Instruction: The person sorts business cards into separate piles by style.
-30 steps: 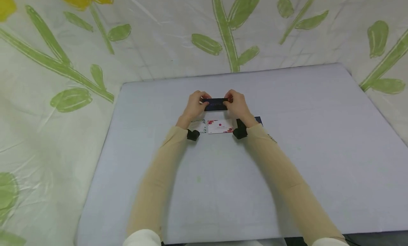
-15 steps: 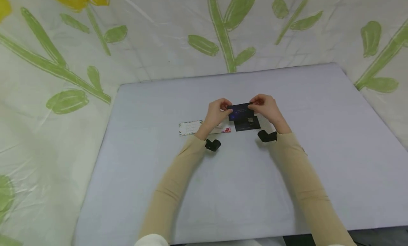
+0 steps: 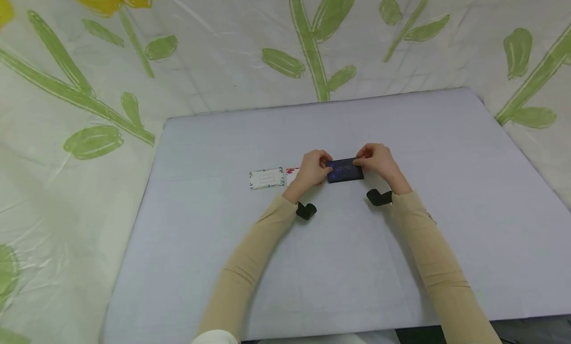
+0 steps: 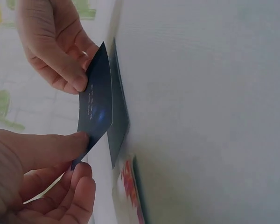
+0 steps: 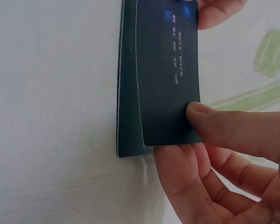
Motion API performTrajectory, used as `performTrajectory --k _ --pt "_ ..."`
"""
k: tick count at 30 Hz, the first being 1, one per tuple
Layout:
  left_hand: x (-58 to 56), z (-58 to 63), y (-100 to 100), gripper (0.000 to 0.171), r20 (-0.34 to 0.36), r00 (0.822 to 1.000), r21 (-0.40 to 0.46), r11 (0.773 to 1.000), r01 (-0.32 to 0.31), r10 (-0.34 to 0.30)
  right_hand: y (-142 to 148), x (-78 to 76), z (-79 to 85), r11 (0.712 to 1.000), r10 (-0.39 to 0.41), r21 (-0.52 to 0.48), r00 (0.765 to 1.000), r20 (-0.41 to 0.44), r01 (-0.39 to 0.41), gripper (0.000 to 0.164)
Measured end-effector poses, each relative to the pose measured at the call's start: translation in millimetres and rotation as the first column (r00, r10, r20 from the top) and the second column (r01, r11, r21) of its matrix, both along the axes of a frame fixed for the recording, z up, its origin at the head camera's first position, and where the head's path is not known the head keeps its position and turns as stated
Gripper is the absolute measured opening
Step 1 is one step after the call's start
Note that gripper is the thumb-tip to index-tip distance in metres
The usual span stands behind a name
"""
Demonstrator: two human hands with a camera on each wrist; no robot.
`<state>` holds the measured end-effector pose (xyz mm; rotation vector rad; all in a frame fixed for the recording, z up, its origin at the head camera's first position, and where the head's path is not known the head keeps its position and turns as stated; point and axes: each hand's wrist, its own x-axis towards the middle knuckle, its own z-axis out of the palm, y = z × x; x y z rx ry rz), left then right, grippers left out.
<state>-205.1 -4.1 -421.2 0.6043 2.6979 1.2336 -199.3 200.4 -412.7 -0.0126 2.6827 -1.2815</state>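
A dark blue business card (image 3: 345, 170) with small pale lettering is held level between both hands. My left hand (image 3: 314, 168) pinches its left end between thumb and fingers. The opposite end is pinched by my right hand (image 3: 378, 160), with the thumb (image 5: 198, 114) on the printed face. Just below it, a second dark card (image 4: 119, 135) lies on the table, mostly covered by the held one in the head view. To the left is a white card with red flowers (image 3: 292, 174), partly hidden behind my left hand.
A white card with a leafy green border (image 3: 266, 178) lies left of the red-flowered one, in the same row. The pale table (image 3: 357, 264) reaches back to a flower-painted white sheet (image 3: 232, 51). Black camera mounts (image 3: 306, 211) stick out below the wrists.
Both hands have carried the dark card rightward and then down toward me, from behind the row to right above the dark card on the table. Both ends remain pinched.
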Motion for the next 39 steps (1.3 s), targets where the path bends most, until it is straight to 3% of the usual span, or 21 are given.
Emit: performTrajectory --k 14,23,29,39 --pt "4.1 -3.8 5 0.020 -0.053 0.999 -0.165 0.986 -0.004 -0.005 -10 0.6 -4.6 0.988 0.028 0.153 0.994 -0.110 -0.011 0.016" --pt "5.6 -3.6 8 0.014 -0.052 0.998 -0.216 0.976 0.015 -0.027 -18 1.9 -5.8 0.966 0.056 0.255 0.997 -0.047 -0.042 0.010" --pt "5.8 -3.0 9 0.010 -0.077 0.996 -0.261 0.965 0.028 -0.050 -19 4.0 -1.1 0.956 0.055 0.289 0.998 0.000 -0.053 0.015" --pt "10.3 0.0 -2 0.017 -0.109 0.992 -0.286 0.958 0.036 -0.069 -19 9.4 -1.4 0.950 0.078 0.305 0.996 -0.038 -0.062 0.031"
